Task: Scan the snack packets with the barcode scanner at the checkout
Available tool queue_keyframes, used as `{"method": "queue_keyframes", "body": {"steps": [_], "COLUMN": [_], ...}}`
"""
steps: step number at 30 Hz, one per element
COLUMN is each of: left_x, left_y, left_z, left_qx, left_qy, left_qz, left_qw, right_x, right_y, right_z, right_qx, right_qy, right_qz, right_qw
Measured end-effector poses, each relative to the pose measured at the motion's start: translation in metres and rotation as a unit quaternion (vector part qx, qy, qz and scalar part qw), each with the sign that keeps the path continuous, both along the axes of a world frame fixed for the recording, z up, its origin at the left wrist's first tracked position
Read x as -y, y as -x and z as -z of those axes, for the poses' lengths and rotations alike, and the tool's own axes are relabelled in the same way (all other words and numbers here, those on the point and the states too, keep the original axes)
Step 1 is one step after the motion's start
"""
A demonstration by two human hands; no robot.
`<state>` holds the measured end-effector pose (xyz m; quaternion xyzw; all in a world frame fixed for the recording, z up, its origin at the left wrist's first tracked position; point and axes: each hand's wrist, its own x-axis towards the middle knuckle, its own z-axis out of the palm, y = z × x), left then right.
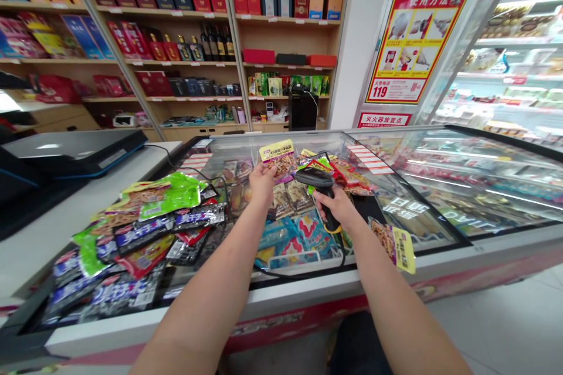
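My left hand (263,180) pinches a yellow-topped snack packet (278,158) by its lower left side, holding it up above the glass freezer lid. In my right hand (338,206) is a black barcode scanner (324,187), gripped round its handle, its head beside the packet's lower right. A cable runs down from the scanner and along the freezer's front edge. Behind the scanner lie several red and yellow snack packets (352,179). Another yellow-topped packet (398,246) rests near the front edge, right of my right forearm.
A heap of snack packets (145,234) covers the left part of the freezer top. Left of it, a flat dark device (74,152) stands on a white counter (39,246). Shelves with boxes and bottles (215,41) line the back wall; a lit display fridge (519,70) is at right.
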<state>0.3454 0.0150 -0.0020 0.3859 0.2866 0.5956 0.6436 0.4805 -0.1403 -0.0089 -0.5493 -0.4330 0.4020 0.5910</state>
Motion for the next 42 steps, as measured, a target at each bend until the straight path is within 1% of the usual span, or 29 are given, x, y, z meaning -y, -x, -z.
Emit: {"method": "queue_keyframes", "body": {"steps": [5,12,16,21,24,27,29,31,33,35,37,39,41,42], "left_x": [0.0,0.002,0.001,0.003,0.004,0.0,-0.006,-0.013,-0.02,-0.028,-0.034,-0.038,-0.038,-0.038], "left_y": [0.0,0.0,0.001,0.002,0.006,0.018,0.037,0.064,0.1,0.143,0.186,0.225,0.256,0.267], "left_z": [0.002,0.0,0.0,0.003,-0.002,-0.013,-0.021,-0.028,-0.03,-0.03,-0.028,-0.027,-0.027,-0.028], "left_qx": [-0.004,-0.002,-0.003,-0.016,-0.027,-0.034,-0.045,-0.061,-0.086,-0.142,-0.203,-0.274,-0.332,-0.37], "left_qy": [-0.006,0.009,0.015,-0.003,-0.002,-0.017,-0.032,-0.04,-0.045,-0.049,-0.05,-0.036,-0.012,0.0], "left_qz": [0.007,0.006,0.011,0.004,-0.002,0.006,-0.006,-0.045,-0.098,-0.149,-0.201,-0.251,-0.294,-0.309], "left_qw": [1.0,1.0,1.0,1.0,1.0,0.999,0.998,0.996,0.99,0.977,0.957,0.928,0.896,0.876], "right_x": [-0.001,0.002,0.002,0.0,-0.004,-0.011,-0.019,-0.027,-0.036,-0.043,-0.051,-0.059,-0.068,-0.072], "right_y": [-0.002,-0.001,0.001,0.003,0.006,0.013,0.023,0.036,0.052,0.069,0.086,0.103,0.119,0.127], "right_z": [0.002,-0.004,-0.006,-0.003,-0.004,-0.013,-0.022,-0.03,-0.036,-0.037,-0.036,-0.034,-0.033,-0.032], "right_qx": [0.007,0.025,0.01,-0.028,-0.042,-0.044,-0.043,-0.047,-0.052,-0.051,-0.049,-0.052,-0.056,-0.056], "right_qy": [0.008,-0.005,-0.001,0.002,0.006,0.0,-0.001,0.001,0.003,0.004,0.001,-0.004,-0.005,-0.004], "right_qz": [0.003,0.002,0.007,-0.009,-0.016,-0.032,-0.055,-0.081,-0.102,-0.124,-0.147,-0.168,-0.188,-0.199], "right_qw": [1.0,1.0,1.0,1.0,0.999,0.999,0.998,0.996,0.993,0.991,0.988,0.984,0.981,0.978]}}
